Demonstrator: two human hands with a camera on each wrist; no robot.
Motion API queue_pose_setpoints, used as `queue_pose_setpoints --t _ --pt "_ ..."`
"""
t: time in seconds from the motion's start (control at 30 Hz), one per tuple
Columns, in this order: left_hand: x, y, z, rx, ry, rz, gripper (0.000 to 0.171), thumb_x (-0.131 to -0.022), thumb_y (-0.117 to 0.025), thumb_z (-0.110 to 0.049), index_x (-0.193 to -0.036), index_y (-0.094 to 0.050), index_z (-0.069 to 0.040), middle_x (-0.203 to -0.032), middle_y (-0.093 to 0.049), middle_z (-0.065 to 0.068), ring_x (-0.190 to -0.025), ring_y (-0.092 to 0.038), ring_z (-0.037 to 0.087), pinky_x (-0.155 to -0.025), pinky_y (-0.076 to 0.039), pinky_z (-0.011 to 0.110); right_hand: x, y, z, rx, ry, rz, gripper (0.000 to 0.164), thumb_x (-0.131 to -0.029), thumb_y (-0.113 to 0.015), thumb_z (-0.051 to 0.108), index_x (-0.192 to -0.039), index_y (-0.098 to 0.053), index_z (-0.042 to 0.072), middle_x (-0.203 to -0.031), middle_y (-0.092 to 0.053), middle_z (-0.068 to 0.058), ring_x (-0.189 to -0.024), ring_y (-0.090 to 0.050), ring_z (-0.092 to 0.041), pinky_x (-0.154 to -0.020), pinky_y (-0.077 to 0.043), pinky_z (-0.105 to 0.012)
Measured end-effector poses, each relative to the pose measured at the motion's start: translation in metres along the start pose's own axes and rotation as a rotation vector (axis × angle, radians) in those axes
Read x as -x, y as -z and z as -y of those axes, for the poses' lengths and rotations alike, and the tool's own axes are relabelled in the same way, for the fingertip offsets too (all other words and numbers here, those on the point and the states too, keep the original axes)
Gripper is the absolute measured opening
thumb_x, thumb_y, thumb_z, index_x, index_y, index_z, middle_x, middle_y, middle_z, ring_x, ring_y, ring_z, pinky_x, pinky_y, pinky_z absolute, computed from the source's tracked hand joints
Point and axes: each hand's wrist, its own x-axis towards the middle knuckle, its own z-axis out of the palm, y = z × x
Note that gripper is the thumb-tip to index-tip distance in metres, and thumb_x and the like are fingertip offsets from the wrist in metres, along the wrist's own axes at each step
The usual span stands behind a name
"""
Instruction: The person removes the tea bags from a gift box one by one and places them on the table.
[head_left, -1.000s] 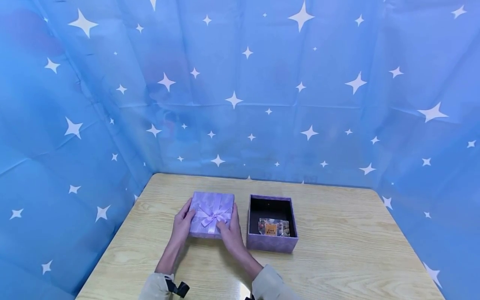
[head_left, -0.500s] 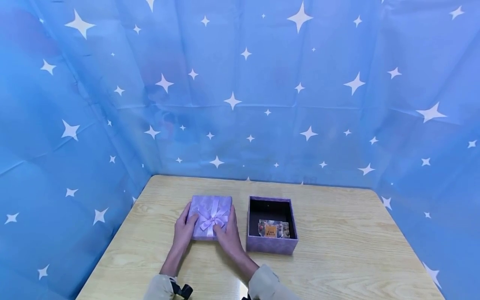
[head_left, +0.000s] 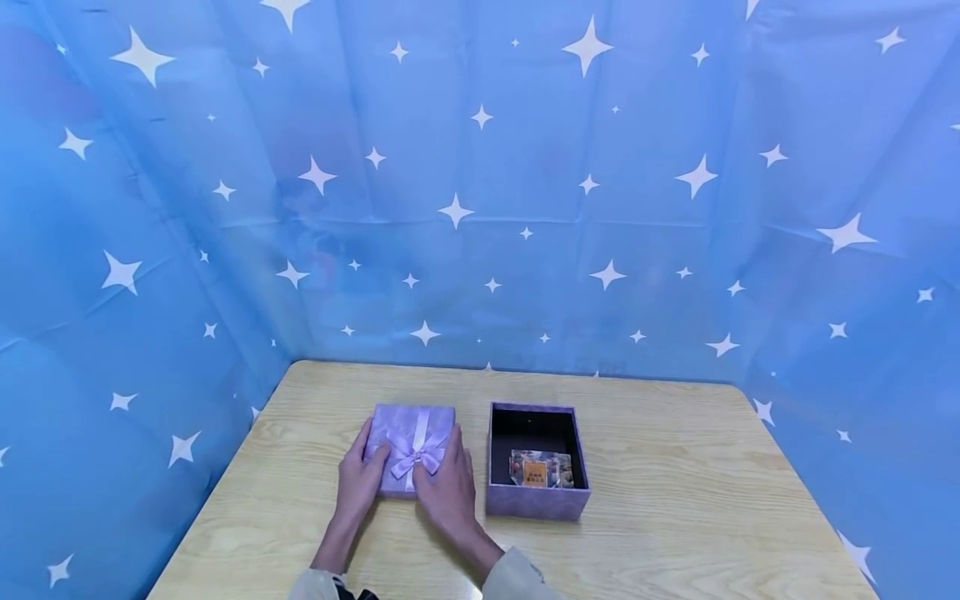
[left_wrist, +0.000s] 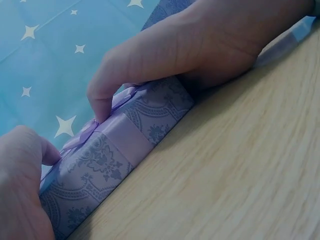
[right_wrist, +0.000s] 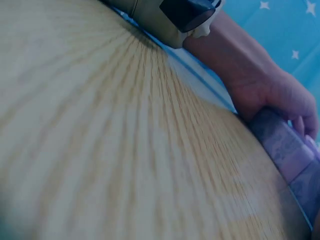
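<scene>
Drawn slightly closer, the ribboned lid (head_left: 405,437) is held at the tabletop (head_left: 675,500), its left side gripped by the left hand (head_left: 357,482), its right by the right hand (head_left: 452,492), both angled inward, thumbs on top. Just right of them, a packet (head_left: 542,469) is contained in an open box (head_left: 536,502).
</scene>
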Motion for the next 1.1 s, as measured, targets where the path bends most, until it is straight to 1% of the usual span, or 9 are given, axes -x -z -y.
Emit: queue_pose_setpoints --t 0.17,0.3,0.4,0.53,0.63,0.77,0.87,0.97,1.1 --pt "0.005 -0.001 0.003 -0.085 -0.045 -0.021 0.065 -0.102 -0.064 -0.014 -0.159 -0.038 0.001 -0.158 -0.041 0.029 -0.148 -0.037 0.045 -0.123 -0.029 0.055 0.002 0.004 -0.001 0.029 -0.031 0.048 0.098 -0.092 -0.068 0.035 -0.167 -0.014 0.001 -0.169 -0.030 -0.016 -0.151 -0.036 -0.034 -0.122 -0.033 -0.053" --pt "0.008 0.000 0.001 -0.150 -0.104 -0.006 0.063 -0.103 -0.062 -0.013 -0.157 -0.038 0.007 -0.156 -0.043 0.032 -0.146 -0.040 0.049 -0.122 -0.031 0.058 0.003 0.005 -0.003 0.047 -0.013 0.056 0.096 -0.094 -0.066 0.037 -0.166 -0.014 -0.001 -0.170 -0.026 -0.018 -0.152 -0.033 -0.038 -0.123 -0.031 -0.054" --pt "0.007 0.004 -0.002 -0.211 -0.148 0.009 0.060 -0.104 -0.060 -0.013 -0.156 -0.039 0.009 -0.155 -0.044 0.033 -0.144 -0.041 0.052 -0.120 -0.032 0.060 0.003 0.004 -0.003 0.061 0.006 0.067 0.095 -0.095 -0.064 0.039 -0.166 -0.014 -0.001 -0.172 -0.022 -0.019 -0.154 -0.030 -0.041 -0.124 -0.028 -0.055" --pt "0.004 0.009 -0.004 -0.242 -0.146 0.027 0.058 -0.106 -0.056 -0.015 -0.157 -0.038 0.008 -0.156 -0.043 0.032 -0.145 -0.039 0.051 -0.121 -0.030 0.060 0.001 0.000 -0.002 0.070 0.021 0.082 0.094 -0.097 -0.061 0.040 -0.166 -0.014 0.000 -0.173 -0.018 -0.017 -0.154 -0.028 -0.041 -0.125 -0.026 -0.054" --pt "0.002 0.010 -0.004 -0.233 -0.124 0.038 0.058 -0.107 -0.054 -0.016 -0.158 -0.037 0.007 -0.158 -0.041 0.031 -0.147 -0.037 0.051 -0.122 -0.028 0.060 0.000 0.001 -0.001 0.058 0.026 0.092 0.093 -0.097 -0.061 0.041 -0.166 -0.014 -0.001 -0.173 -0.017 -0.018 -0.154 -0.027 -0.042 -0.124 -0.027 -0.056" --pt "0.000 0.010 -0.003 -0.213 -0.098 0.060 0.059 -0.109 -0.052 -0.017 -0.159 -0.033 0.007 -0.161 -0.037 0.030 -0.150 -0.032 0.049 -0.124 -0.025 0.058 -0.001 0.006 0.001 0.028 0.003 0.134 0.094 -0.099 -0.061 0.042 -0.167 -0.009 0.000 -0.174 -0.011 -0.018 -0.157 -0.021 -0.041 -0.126 -0.022 -0.056" --pt "-0.001 0.009 -0.002 -0.191 -0.076 0.067 0.061 -0.109 -0.051 -0.019 -0.161 -0.030 0.006 -0.163 -0.035 0.028 -0.152 -0.030 0.046 -0.126 -0.023 0.056 -0.003 0.012 0.004 0.003 0.001 0.150 0.095 -0.101 -0.059 0.042 -0.168 -0.003 0.004 -0.175 -0.004 -0.014 -0.159 -0.014 -0.036 -0.127 -0.018 -0.053" --pt "-0.001 0.008 0.000 -0.134 -0.051 0.056 0.065 -0.108 -0.054 -0.020 -0.163 -0.027 0.004 -0.164 -0.035 0.025 -0.154 -0.029 0.042 -0.127 -0.021 0.053 -0.002 0.020 0.012 -0.019 0.067 0.151 0.094 -0.103 -0.058 0.041 -0.168 0.000 0.005 -0.176 0.002 -0.010 -0.160 -0.010 -0.033 -0.128 -0.016 -0.052" --pt "-0.003 0.011 -0.001 -0.027 -0.022 0.033 0.069 -0.108 -0.055 -0.022 -0.164 -0.024 0.001 -0.164 -0.036 0.024 -0.154 -0.030 0.039 -0.127 -0.020 0.050 0.005 0.039 0.037 -0.051 0.236 0.164 0.088 -0.105 -0.057 0.034 -0.168 -0.002 0.006 -0.176 0.002 -0.006 -0.161 -0.009 -0.030 -0.127 -0.017 -0.054"
